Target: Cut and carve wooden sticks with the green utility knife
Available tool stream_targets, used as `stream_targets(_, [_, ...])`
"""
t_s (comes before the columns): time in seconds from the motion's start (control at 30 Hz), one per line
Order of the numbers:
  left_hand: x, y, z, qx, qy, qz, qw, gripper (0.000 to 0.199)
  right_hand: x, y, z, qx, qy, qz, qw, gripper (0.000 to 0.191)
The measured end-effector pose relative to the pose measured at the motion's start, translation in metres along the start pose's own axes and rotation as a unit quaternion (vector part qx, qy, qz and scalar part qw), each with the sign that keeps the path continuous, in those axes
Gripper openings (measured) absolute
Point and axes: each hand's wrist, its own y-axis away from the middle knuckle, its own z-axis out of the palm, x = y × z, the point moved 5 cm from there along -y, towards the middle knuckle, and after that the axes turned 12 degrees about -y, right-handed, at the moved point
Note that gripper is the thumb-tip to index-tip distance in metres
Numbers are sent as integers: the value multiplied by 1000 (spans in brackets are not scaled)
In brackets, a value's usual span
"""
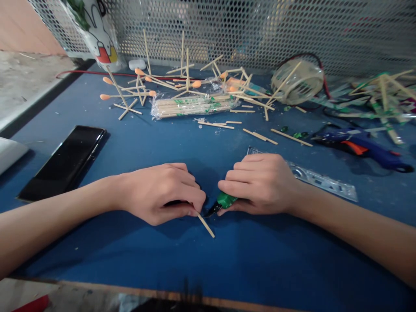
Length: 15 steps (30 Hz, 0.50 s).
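Observation:
My left hand (165, 190) is closed, pinching a thin wooden stick (207, 226) between thumb and forefinger. One end of the stick points down and to the right, towards me; the rest is hidden by the fingers. My right hand (260, 184) is wrapped around a green utility knife (226, 199), most of which the palm covers. Its narrow black front end points left, close beside the stick at my left fingertips; whether the blade touches the stick I cannot tell. A clear plastic ruler (325, 181) lies partly under my right hand and wrist.
A black phone (63, 162) lies at the left. Behind my hands are a bag of wooden sticks (195, 105), loose sticks (256, 135) and glued stick shapes with orange tips. A blue glue gun (367, 147) and clear round plastic cup (297, 81) are at the right. A metal mesh panel (211, 30) stands behind.

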Motion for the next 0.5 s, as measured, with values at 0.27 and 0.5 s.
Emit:
stream_targets(0.27, [-1,1,-1,12,-3,1,1000,12,-1,-2,0,-10,5,-4,1000,48])
stream_targets(0.5, [-2,0,1,-5,-5,2,1000,15,-4,-5,-1,-37,8,6,999,50])
